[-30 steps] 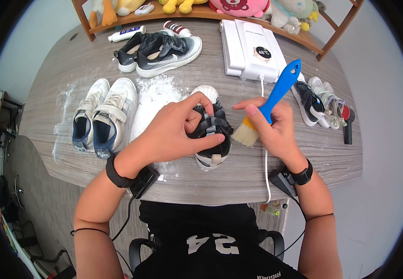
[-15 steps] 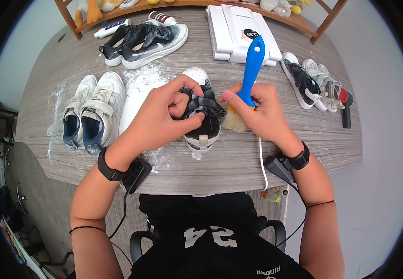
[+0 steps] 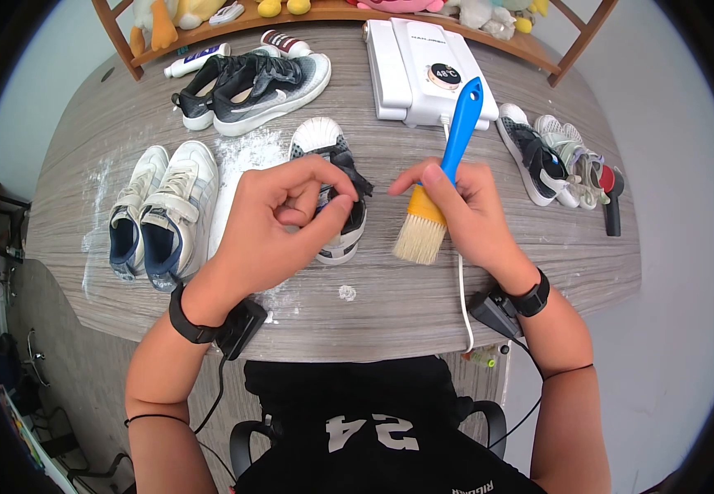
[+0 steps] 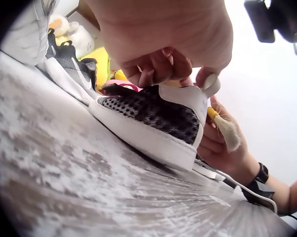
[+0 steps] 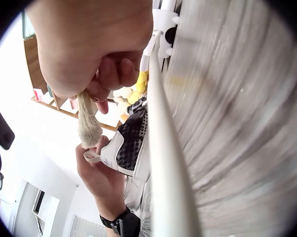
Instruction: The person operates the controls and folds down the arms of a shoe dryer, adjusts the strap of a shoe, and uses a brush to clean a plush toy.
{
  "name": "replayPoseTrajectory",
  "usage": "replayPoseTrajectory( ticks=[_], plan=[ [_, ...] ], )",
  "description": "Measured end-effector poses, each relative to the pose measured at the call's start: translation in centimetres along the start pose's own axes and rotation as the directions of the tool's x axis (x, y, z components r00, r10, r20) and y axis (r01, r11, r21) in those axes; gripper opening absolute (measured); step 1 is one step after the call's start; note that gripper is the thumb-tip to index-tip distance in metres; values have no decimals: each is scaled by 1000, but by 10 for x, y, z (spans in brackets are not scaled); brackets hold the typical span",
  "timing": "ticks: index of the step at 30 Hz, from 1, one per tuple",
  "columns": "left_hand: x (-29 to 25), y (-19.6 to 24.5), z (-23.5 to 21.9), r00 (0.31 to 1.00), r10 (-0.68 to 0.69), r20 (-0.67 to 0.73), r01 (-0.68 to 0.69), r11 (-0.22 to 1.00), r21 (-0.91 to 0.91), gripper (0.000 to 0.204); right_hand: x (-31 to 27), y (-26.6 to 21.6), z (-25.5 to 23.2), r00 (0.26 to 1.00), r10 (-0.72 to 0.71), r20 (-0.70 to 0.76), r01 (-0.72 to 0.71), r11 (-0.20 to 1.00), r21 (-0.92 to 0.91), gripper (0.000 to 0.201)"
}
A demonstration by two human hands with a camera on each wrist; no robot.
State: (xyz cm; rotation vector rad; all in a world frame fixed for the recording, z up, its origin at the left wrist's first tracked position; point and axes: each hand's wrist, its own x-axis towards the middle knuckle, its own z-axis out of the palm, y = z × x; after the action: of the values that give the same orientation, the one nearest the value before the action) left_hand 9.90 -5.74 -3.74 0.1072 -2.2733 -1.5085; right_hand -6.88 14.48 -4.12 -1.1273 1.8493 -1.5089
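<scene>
A small black-and-white sneaker (image 3: 318,133) stands near the middle of the table, toe away from me. My left hand (image 3: 279,210) bends over its opening, index finger and thumb pinching at the collar and strap. In the left wrist view, the sneaker's mesh side (image 4: 153,116) and heel pull tab (image 4: 212,85) show under that hand. My right hand (image 3: 476,210) grips a paintbrush with a blue handle (image 3: 464,128) just right of the sneaker. Its pale bristles (image 3: 419,239) point down toward me, apart from the sneaker in the head view.
White sneakers (image 3: 180,206) stand at left, beside white powder (image 3: 250,152) on the table. Behind are grey sneakers (image 3: 270,95), tubes and a white device (image 3: 423,74) reading 48°C, its cord (image 3: 462,296) running past my right hand. Small shoes (image 3: 530,156) and a red-and-black tool (image 3: 612,198) lie at right.
The sneaker has shifted a little left and away, off a small powder spot that now shows. My left hand moved with it. The brush has drawn back from the sneaker, bristles now more visible.
</scene>
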Motion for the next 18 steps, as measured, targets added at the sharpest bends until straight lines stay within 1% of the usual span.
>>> replayPoseTrajectory(
  ticks=[1,3,4,6,8,10,11,13,15,17,18],
  plan=[
    [-1,4,-1,1000,-1,-2,0,1000,-1,7,-1,1,1,1000,0,2,0,1000,-1,31],
    [-2,12,-5,993,2,116,-11,997,75,26,-2,2,5,994,-110,-5,110,993,47,27],
    [-1,9,-5,990,36,134,-49,995,91,36,-3,0,5,993,-114,-5,114,992,47,27],
    [-1,8,-4,988,56,147,-70,993,93,34,-4,-5,2,996,-73,52,70,996,62,22],
    [-1,5,-2,985,72,159,-88,992,94,32,-4,-5,3,993,-98,59,95,994,62,20],
    [-1,2,-1,981,134,139,-151,981,118,24,-4,-6,2,990,-120,68,115,991,65,19],
    [-1,1,0,982,132,138,-149,982,120,24,-5,-8,1,991,-97,91,93,994,49,19],
    [0,-1,2,975,192,112,-204,973,104,19,-6,-9,3,991,-75,113,71,997,33,19],
    [1,-3,1,975,197,105,-208,972,106,16,-6,-8,7,995,-33,92,24,995,99,21],
    [0,-2,2,974,202,99,-212,971,107,14,-8,-8,7,996,-16,91,9,997,81,22],
    [0,2,1,979,183,87,-193,974,119,13,-8,-8,6,996,-2,91,-3,998,62,23]
  ],
)
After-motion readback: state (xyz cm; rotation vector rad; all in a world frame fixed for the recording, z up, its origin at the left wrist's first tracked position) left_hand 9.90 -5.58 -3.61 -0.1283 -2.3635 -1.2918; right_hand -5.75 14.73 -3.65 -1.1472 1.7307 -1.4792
